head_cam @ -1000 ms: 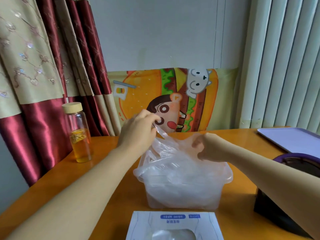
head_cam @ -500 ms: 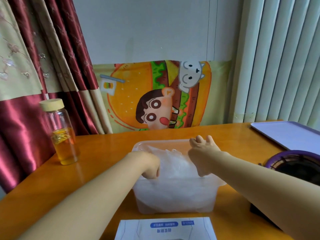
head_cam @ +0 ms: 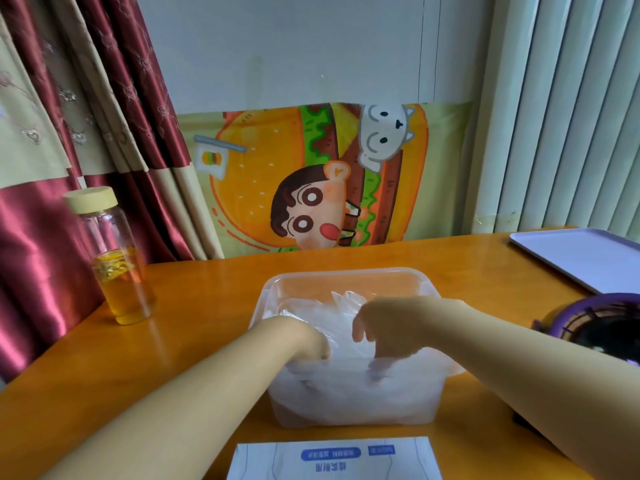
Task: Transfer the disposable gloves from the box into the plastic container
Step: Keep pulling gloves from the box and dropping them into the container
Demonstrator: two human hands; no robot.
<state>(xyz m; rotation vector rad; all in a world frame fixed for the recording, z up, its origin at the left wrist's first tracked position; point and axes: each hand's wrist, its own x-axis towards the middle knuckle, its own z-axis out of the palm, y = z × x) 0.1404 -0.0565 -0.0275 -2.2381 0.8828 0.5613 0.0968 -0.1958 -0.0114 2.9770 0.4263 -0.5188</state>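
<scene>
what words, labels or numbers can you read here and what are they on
White cardboard glove box at the near edge: blue labels and characters, upside down, too blurred to read.
Cartoon burger poster: pictures only, no words visible.
Clear glass bottle with cream lid: no label seen.

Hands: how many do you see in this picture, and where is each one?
2. The left hand is on the gloves at the left side of the plastic container. The right hand is on them at the right side. Their fingertips are partly hidden.
</scene>
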